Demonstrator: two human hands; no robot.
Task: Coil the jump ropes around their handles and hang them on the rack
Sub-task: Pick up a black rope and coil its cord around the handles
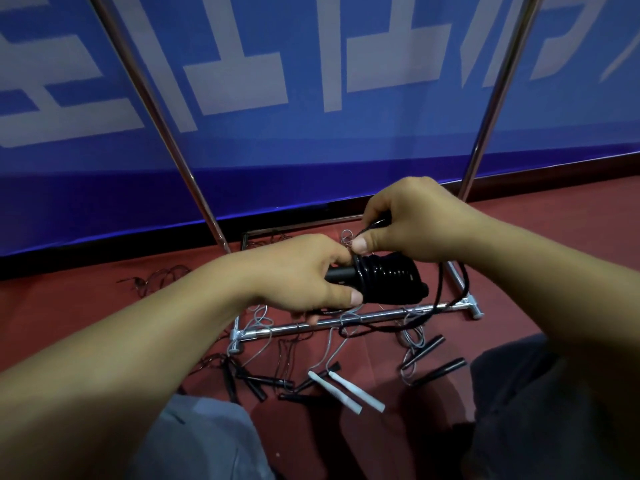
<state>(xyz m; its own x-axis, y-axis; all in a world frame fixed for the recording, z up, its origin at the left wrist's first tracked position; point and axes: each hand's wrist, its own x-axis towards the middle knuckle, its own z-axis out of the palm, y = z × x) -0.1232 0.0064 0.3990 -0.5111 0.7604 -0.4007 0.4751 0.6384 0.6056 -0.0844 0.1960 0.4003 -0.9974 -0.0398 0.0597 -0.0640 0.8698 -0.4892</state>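
Above red floor (104, 306), left hand (301, 275) grips coiled handles (384, 282); right hand (408, 223) pinches rope.

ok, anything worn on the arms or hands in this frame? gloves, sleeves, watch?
Nothing worn that shows. The left hand and right hand are bare: no gloves, rings or markings. Both forearms are bare right to the frame edge, with no sleeve, watch or band in view. Fingernails are short and unpainted.
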